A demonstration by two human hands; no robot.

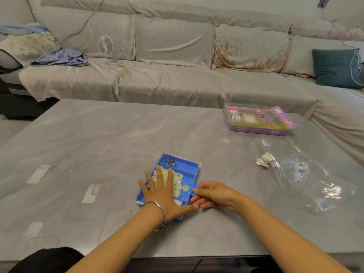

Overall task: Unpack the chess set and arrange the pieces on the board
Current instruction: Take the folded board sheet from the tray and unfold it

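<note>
Head camera view, looking down at a grey marbled counter (98,144) in front of a sofa. At the nearest edge, around 7 o'clock, is a patch of dark clothing (45,259). Two bare forearms reach in from the bottom.

The left hand (163,192), with a silver bangle (160,215) on its wrist, lies flat on a blue case (187,168) at the centre of the counter. Its fingers (160,174) are straight and spread, pressing on the clear lid and grasping nothing. The right hand (214,196), at 3 o'clock of the case, has bent fingers pinching a small blue tab (195,187) on the case's right edge.

Under the lid lie pale green round pieces (178,187), clustered in the near compartment and partly hidden by the left hand. A white slip (178,176) with a dark printed mark lies among them. Metal rings (170,161) sit in the far compartment at 12 o'clock.

At 3 o'clock of the case, well apart, a clear plastic bag (315,184) lies crumpled, with a wad of white paper (265,159) at its far left edge. Beyond that, at 2 o'clock, lies a purple box (258,120).

Farthest away, the sofa (173,83) has a pale cover. On it are a small white fan (107,46) at 11 o'clock, a striped blue cloth (61,58) at 10 o'clock, and a teal cushion (334,67) at 2 o'clock.
</note>
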